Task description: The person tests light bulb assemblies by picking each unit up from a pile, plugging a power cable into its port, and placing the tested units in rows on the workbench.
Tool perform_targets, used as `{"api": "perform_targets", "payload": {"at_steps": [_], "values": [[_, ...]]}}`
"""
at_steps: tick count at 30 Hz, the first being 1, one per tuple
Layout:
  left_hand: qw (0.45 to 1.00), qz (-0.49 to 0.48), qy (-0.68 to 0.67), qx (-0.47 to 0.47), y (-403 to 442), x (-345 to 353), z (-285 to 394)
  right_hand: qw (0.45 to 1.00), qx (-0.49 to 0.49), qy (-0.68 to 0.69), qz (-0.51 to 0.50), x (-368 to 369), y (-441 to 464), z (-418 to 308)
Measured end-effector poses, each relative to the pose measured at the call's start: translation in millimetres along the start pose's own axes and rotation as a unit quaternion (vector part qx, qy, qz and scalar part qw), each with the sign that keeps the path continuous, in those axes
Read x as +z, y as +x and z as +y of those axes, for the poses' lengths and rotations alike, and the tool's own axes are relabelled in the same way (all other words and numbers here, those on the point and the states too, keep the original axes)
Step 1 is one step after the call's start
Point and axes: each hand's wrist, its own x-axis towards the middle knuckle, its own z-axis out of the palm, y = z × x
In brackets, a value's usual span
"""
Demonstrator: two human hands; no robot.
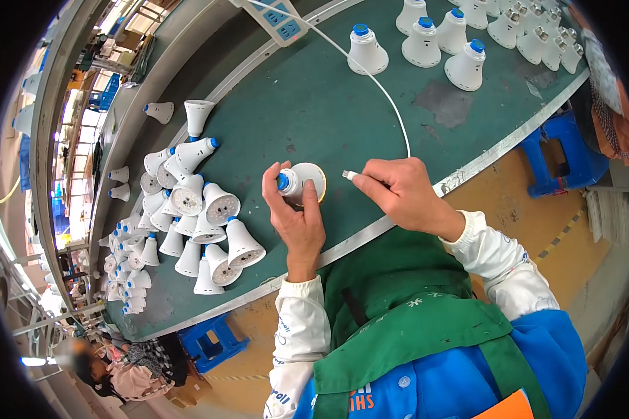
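while the left hand (297, 225) cups a white bulb (304, 173), the right hand (404, 197) pinches a white plug (349, 174) at the bulb's three o'clock, near but not touching. the left hand is half closed, its thumb over the bulb and its other fingers round the far side; the right grips tighter, thumb against forefinger with the other fingers curled in.

the bulb's long axis runs roughly from nine to three o'clock, the blue cap (282, 181) toward nine and the wide rim (324, 184) toward three, so the rim is the end nearer the plug and the cap faces away. the plug's tip points at about ten o'clock, to the bulb's side (what the bulb's hidden underside looks like, i cannot tell). both are held over the green table (314, 129), near its front edge.

a white cable (393, 103) leaves the right hand at twelve o'clock and curves off toward eleven, past a power strip (278, 23). from the left hand, a heap of bulbs (222, 204) lies at nine o'clock, well apart, and several upright bulbs (367, 56) with blue tops stand around one o'clock.
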Motion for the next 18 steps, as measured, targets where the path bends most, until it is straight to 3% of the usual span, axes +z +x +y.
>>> {"api": "perform_targets", "payload": {"at_steps": [7,18], "values": [[1.0,-0.007,0.007,0.01,-0.1,-1.1,3.8,0.996,-0.077,-0.012,0.047,-0.5,-10.4,18.8],[1.0,-0.006,0.028,0.006,-1.1,0.4,0.2,0.995,-0.094,0.022,0.014,-5.3,-10.0,21.1]]}}
